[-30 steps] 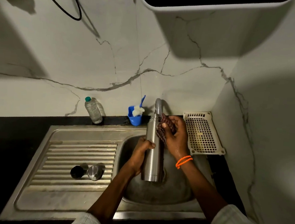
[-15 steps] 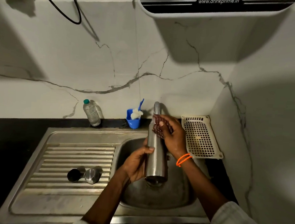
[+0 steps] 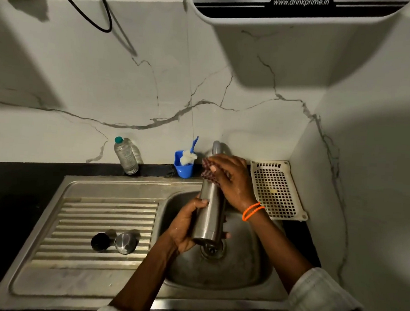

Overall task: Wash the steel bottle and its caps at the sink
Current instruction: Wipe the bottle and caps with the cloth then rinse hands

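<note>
Steel bottle (image 3: 208,214) stands nearly upright over the sink basin (image 3: 246,269), above the drain, held between your two hands. Around you is a black table (image 3: 4,201) carrying the steel sink, its ribbed drainboard (image 3: 90,222) bearing two caps (image 3: 115,241) lying side by side. Your left hand (image 3: 185,230) curls round the bottle's lower body. Your right hand (image 3: 231,179) presses a dark checked scrub cloth (image 3: 209,170) against the bottle's top, fingers wrapped over it. Behind stand a plastic bottle (image 3: 126,156), a blue cup (image 3: 184,164) and a white perforated tray (image 3: 276,189) against the marble wall. The bottle's mouth and most of the tap (image 3: 216,147) are hidden by your right hand.
</note>
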